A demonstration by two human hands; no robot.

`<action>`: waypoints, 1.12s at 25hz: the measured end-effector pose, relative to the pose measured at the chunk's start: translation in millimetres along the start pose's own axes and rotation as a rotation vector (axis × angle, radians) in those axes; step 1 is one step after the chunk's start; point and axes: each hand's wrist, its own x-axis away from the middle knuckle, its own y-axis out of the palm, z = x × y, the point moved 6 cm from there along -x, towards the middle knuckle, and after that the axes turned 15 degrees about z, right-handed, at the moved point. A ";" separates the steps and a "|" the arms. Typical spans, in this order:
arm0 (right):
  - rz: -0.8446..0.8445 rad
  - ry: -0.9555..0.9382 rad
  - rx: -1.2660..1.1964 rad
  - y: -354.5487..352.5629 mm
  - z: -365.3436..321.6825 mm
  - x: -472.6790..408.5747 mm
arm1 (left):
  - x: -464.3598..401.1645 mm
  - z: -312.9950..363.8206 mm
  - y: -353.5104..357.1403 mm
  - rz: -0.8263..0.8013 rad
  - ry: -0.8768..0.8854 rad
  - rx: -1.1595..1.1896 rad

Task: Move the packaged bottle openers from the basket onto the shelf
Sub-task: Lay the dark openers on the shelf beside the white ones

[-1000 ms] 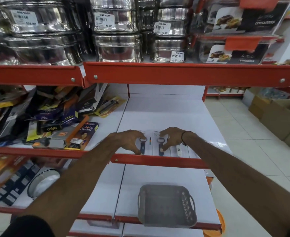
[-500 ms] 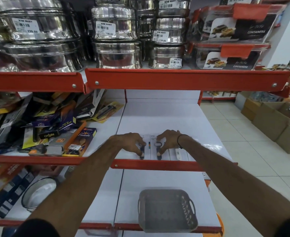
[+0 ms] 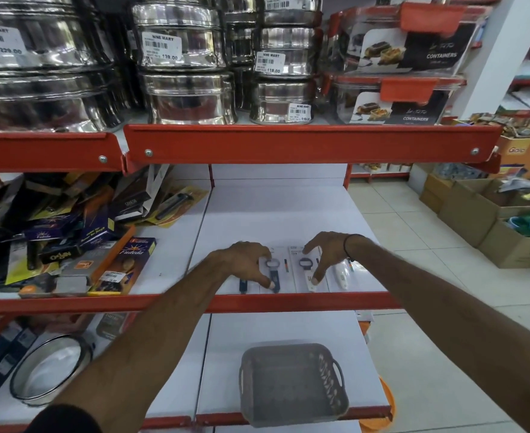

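Fingers: both hands now spread wider than a moment ago, left hand and right hand fingertips pressing packaged bottle openers flat in a front-edge row on the shelf; basket below looks empty, so transfer likely finishing.

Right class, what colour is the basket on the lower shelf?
Grey. The basket shows best in the head view, the only view given.

The scene is viewed from head height, close before the shelf, facing forward and downward.
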 end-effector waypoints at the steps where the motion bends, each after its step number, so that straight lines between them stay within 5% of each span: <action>1: -0.004 -0.004 0.020 3.8 1.9 0.5 | 0.0 1.9 2.0 0.001 0.010 0.003; 28: 0.087 -0.006 0.051 0.4 55.6 20.6 | -26.8 70.5 17.8 0.048 0.139 -0.092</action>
